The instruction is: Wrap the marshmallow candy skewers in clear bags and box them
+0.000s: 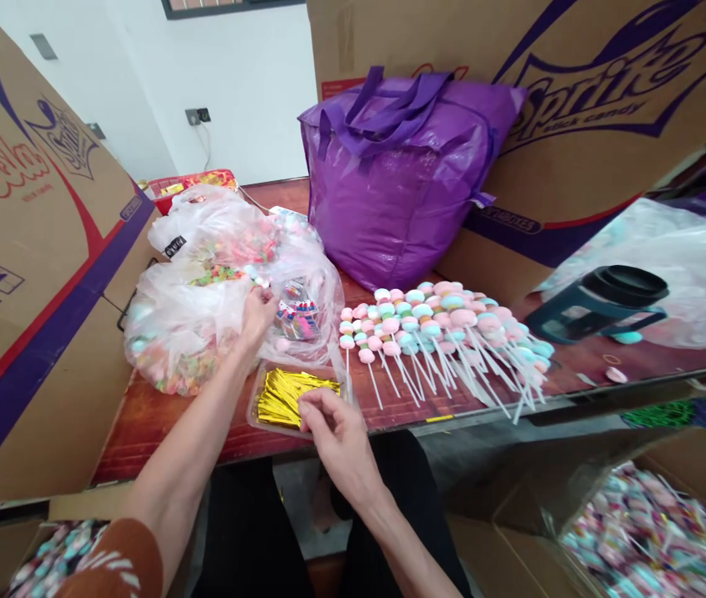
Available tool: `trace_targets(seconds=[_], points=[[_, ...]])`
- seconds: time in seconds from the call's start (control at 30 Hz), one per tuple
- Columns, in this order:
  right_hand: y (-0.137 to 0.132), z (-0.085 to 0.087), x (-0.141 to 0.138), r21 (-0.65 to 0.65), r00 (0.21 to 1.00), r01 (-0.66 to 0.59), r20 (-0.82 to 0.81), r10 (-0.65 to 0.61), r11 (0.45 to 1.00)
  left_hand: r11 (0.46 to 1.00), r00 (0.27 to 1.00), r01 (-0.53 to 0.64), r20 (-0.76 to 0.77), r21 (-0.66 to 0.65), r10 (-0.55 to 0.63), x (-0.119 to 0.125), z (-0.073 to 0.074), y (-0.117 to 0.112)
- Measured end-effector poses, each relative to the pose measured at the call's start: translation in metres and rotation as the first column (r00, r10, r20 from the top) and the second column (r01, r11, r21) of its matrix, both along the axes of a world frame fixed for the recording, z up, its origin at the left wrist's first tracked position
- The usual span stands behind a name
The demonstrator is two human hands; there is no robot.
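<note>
"White wall [253, 108] at the back; glossy red-brown wooden table [129, 436] before the seated person. With the clear plastic tray [252, 413] as the dial's centre, where is the stock?"

"Pastel, puffy candies on white sticks [428, 328] lie heaped at two o'clock. Their sticks point toward the near edge, presumably for easy picking up. One bulging, translucent plastic bag of colourful sweets [159, 324] sits at ten o'clock, within the left arm's reach. The large, glossy purple carrier bag [384, 208] stands at one o'clock, set back, probably to spare working room."

"Condition of the hands?"

"The left hand [257, 316], at eleven o'clock, has its fingers curled among the plastic bags; whether they grip anything cannot be told. The right hand [337, 432], at four o'clock, brings thumb and forefinger together at the shiny gold strips [281, 394] inside the tray. Whether one is pinched cannot be told."

"Reason for the tray's position?"

"Close to the body, apparently so the right hand need hardly stretch."
</note>
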State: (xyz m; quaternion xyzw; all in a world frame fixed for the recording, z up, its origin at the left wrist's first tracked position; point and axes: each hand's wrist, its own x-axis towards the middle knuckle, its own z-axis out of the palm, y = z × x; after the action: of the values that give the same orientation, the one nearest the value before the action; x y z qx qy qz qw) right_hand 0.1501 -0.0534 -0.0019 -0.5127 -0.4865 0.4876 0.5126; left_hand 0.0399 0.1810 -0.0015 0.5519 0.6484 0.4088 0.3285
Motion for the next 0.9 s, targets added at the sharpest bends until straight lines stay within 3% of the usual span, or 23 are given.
trace_targets(seconds=[0.13,0.27,0.43,0.5,0.6,0.67,0.73,0.9], points=[[0.015,-0.003,-0.005,-0.091,0.963,0.163,-0.201,-0.179,0.982,0.998,0.956,0.057,0.291,-0.028,-0.046,-0.003,0.010,-0.044],[0.037,-0.002,-0.015,-0.183,0.873,0.262,-0.374,-0.313,0.948,0.993,0.863,0.118,0.498,-0.028,-0.089,0.009,0.008,-0.104],[0.053,-0.007,-0.023,-0.169,0.786,0.396,-0.446,-0.428,0.903,0.999,0.653,0.029,0.756,0.036,-0.046,0.022,0.003,-0.157],[0.051,-0.009,-0.018,-0.153,0.782,0.416,-0.443,-0.438,0.896,0.999,0.573,0.015,0.819,-0.036,0.021,0.018,0.005,-0.166],[0.041,-0.006,-0.003,-0.072,0.881,0.257,-0.392,-0.264,0.964,0.956,0.443,0.212,0.892,-0.204,0.092,0.005,0.010,-0.170],[0.035,-0.002,0.009,-0.013,0.952,0.090,-0.293,-0.090,0.996,0.913,0.414,0.320,0.904,-0.254,0.107,-0.003,0.011,-0.169],[0.030,0.001,0.018,0.004,0.978,0.011,-0.210,-0.010,1.000,0.920,0.420,0.292,0.899,-0.263,0.124,-0.005,0.011,-0.170],[0.021,-0.002,0.014,-0.012,0.945,0.186,-0.272,-0.182,0.983,0.975,0.402,0.148,0.911,-0.163,0.091,0.012,0.008,-0.177]])
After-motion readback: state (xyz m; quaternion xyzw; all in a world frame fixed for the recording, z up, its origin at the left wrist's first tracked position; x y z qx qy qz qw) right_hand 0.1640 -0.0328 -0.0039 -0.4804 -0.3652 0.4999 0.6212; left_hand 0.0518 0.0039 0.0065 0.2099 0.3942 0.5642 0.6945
